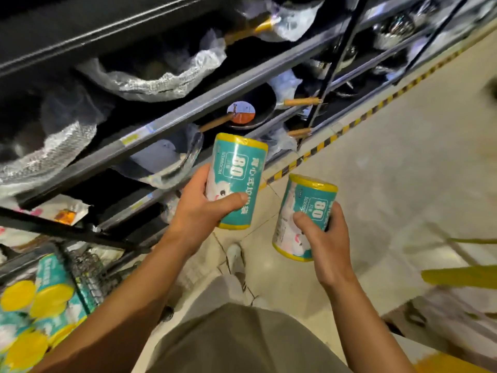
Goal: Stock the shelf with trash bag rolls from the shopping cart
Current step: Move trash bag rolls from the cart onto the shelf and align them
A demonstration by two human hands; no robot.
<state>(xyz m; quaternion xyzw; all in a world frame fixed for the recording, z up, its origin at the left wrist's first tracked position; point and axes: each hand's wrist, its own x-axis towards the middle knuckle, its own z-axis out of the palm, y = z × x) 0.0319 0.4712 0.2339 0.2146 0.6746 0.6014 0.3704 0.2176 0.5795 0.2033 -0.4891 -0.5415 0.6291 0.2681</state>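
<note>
My left hand grips a teal trash bag roll with yellow ends and a white "80" label, held upright in front of the dark shelf. My right hand grips a second roll of the same kind, lower and to the right, over the floor. Several more teal and yellow rolls lie in the wire shopping cart at the lower left.
The shelf boards hold wrapped pans with wooden handles and plastic packaging. A yellow-black stripe runs along the shelf foot on the pale tiled floor. My shoe stands below the rolls. A yellow-green object shows at right.
</note>
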